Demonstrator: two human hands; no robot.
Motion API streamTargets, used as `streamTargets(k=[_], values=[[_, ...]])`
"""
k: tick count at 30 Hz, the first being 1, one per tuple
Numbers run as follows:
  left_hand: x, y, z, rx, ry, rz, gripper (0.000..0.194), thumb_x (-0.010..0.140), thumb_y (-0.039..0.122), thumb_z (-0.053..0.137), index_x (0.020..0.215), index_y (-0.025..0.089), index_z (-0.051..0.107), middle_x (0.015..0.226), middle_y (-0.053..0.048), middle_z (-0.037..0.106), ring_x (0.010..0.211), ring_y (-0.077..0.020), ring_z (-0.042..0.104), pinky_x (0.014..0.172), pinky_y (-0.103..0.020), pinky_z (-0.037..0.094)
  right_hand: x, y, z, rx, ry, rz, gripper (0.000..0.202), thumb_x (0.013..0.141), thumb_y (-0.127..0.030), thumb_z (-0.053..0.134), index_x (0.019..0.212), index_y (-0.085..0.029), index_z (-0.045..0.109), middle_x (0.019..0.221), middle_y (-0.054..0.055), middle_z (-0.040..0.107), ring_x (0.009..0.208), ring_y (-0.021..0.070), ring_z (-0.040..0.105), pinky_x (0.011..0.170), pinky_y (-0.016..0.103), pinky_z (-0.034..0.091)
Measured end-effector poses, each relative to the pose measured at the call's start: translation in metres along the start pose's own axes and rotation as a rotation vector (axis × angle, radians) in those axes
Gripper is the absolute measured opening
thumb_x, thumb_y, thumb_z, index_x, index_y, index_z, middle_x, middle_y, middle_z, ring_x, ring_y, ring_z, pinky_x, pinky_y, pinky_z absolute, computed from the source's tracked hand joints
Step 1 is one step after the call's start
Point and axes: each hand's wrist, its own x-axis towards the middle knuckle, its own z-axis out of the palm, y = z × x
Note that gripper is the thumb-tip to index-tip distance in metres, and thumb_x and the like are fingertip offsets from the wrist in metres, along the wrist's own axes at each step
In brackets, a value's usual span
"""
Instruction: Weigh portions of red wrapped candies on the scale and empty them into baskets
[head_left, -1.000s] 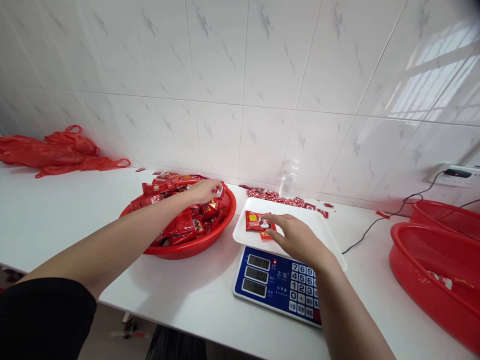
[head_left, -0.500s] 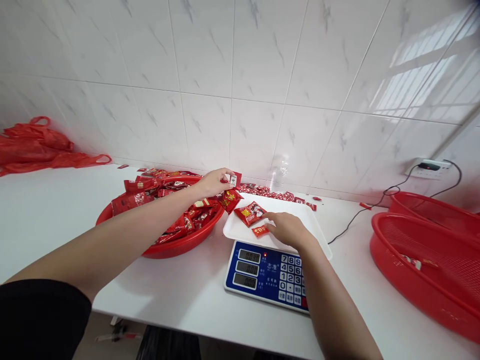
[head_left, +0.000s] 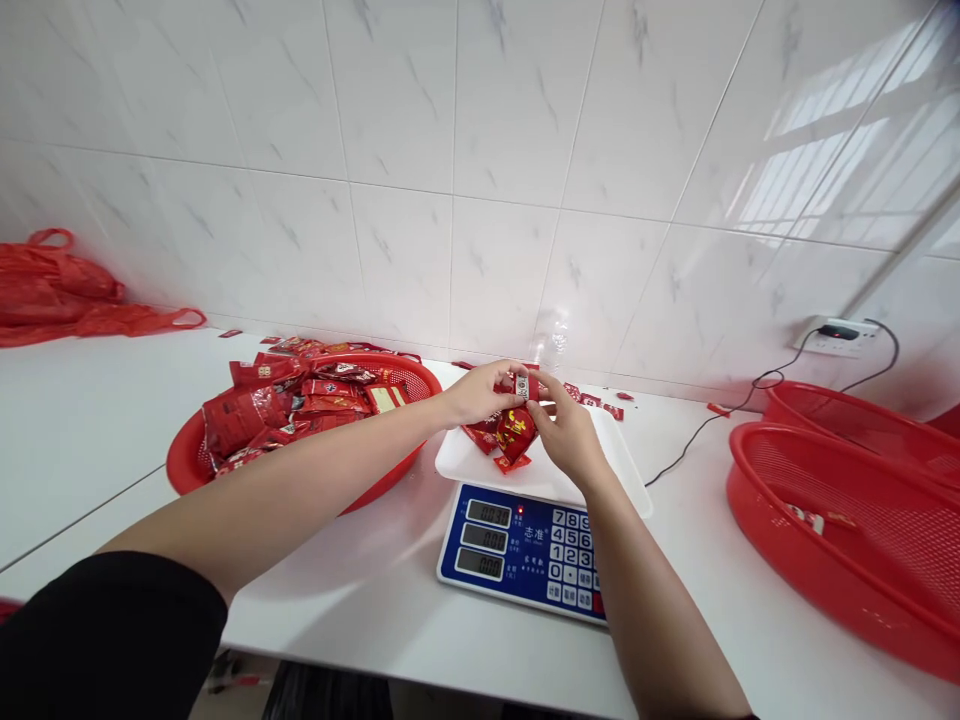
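My left hand [head_left: 484,393] and my right hand [head_left: 568,435] meet over the white scale tray [head_left: 592,480]. Their fingers are closed on a small red packet [head_left: 523,387] with a white label, the left from one side and the right from the other. Just below hangs a red snack packet with yellow lettering [head_left: 517,430]; whether fingers also hold it is hard to see. Behind it, partly covered, another red packet [head_left: 480,438] lies on the tray, and a small red sachet [head_left: 512,464] shows below. The blue keypad panel of the scale [head_left: 517,550] faces me.
Left of the scale stands a red plastic basket [head_left: 180,452] heaped with red packets. More small packets [head_left: 589,400] lie along the tiled wall. Red mesh baskets [head_left: 825,580] are at the right, near a black cable [head_left: 701,430]. Red plastic bags [head_left: 67,290] lie far left.
My left hand has moved right from the basket's edge to above the tray, bringing the small packet and the yellow-lettered packet. My right hand has risen from the tray to the small packet.
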Motion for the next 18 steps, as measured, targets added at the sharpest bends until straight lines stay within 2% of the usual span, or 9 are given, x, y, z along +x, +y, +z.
streamTargets(k=[2, 5, 8, 11, 13, 16, 18], values=[[-0.003, 0.001, 0.003, -0.037, -0.017, 0.000, 0.051, 0.074, 0.023, 0.063, 0.123, 0.017, 0.051, 0.085, -0.003, 0.063, 0.080, -0.0162, 0.061, 0.072, -0.027, 0.047, 0.003, 0.005, 0.001, 0.003, 0.037, -0.009, 0.031, 0.088, -0.029, 0.046, 0.116, -0.026, 0.058, 0.107, 0.005, 0.067, 0.081, 0.0169, 0.064, 0.074, 0.033, 0.051], [-0.008, 0.002, 0.001, -0.053, -0.003, -0.040, 0.056, 0.074, 0.018, 0.063, 0.128, 0.018, 0.049, 0.085, -0.002, 0.062, 0.076, -0.0152, 0.061, 0.071, -0.028, 0.047, 0.007, 0.012, -0.004, 0.008, 0.035, 0.010, 0.028, 0.087, -0.028, 0.045, 0.110, -0.023, 0.060, 0.101, 0.004, 0.068, 0.078, 0.0157, 0.063, 0.071, 0.031, 0.051], [-0.011, 0.001, -0.007, -0.025, 0.115, -0.131, 0.054, 0.074, 0.015, 0.062, 0.127, 0.018, 0.050, 0.086, -0.001, 0.062, 0.067, -0.0125, 0.059, 0.065, -0.028, 0.047, 0.007, 0.019, -0.012, -0.143, 0.029, 0.022, 0.028, 0.086, -0.022, 0.043, 0.109, -0.023, 0.060, 0.103, 0.004, 0.068, 0.082, 0.0160, 0.063, 0.076, 0.032, 0.049], [-0.010, -0.002, -0.020, -0.045, 0.281, -0.199, 0.050, 0.076, 0.015, 0.063, 0.124, 0.018, 0.051, 0.084, -0.001, 0.061, 0.066, -0.0115, 0.059, 0.063, -0.026, 0.046, 0.004, 0.022, -0.018, -0.362, -0.141, 0.055, 0.027, 0.085, -0.017, 0.045, 0.103, -0.024, 0.065, 0.100, 0.004, 0.070, 0.089, 0.0183, 0.064, 0.079, 0.033, 0.047], [-0.008, -0.004, -0.027, -0.127, 0.350, -0.228, 0.047, 0.077, 0.014, 0.063, 0.123, 0.018, 0.050, 0.080, 0.000, 0.061, 0.067, -0.0121, 0.060, 0.062, -0.025, 0.047, 0.003, 0.022, -0.018, -0.440, -0.236, 0.092, 0.027, 0.085, -0.019, 0.046, 0.100, -0.025, 0.068, 0.099, 0.005, 0.071, 0.093, 0.0211, 0.064, 0.081, 0.034, 0.047], [-0.006, -0.006, -0.030, -0.258, 0.389, -0.260, 0.045, 0.077, 0.013, 0.063, 0.120, 0.017, 0.050, 0.077, 0.000, 0.060, 0.066, -0.0121, 0.061, 0.061, -0.025, 0.047, 0.001, 0.016, -0.015, -0.449, -0.206, 0.111, 0.030, 0.089, -0.029, 0.047, 0.111, -0.025, 0.066, 0.110, 0.007, 0.069, 0.102, 0.0250, 0.062, 0.086, 0.040, 0.046], [-0.006, -0.004, -0.026, -0.290, 0.380, -0.264, 0.044, 0.076, 0.013, 0.065, 0.118, 0.018, 0.052, 0.078, 0.000, 0.060, 0.067, -0.0115, 0.061, 0.062, -0.025, 0.047, 0.001, 0.009, -0.012, -0.297, -0.166, 0.087, 0.039, 0.092, -0.039, 0.043, 0.126, -0.026, 0.056, 0.113, 0.007, 0.067, 0.103, 0.0234, 0.062, 0.086, 0.040, 0.047]])
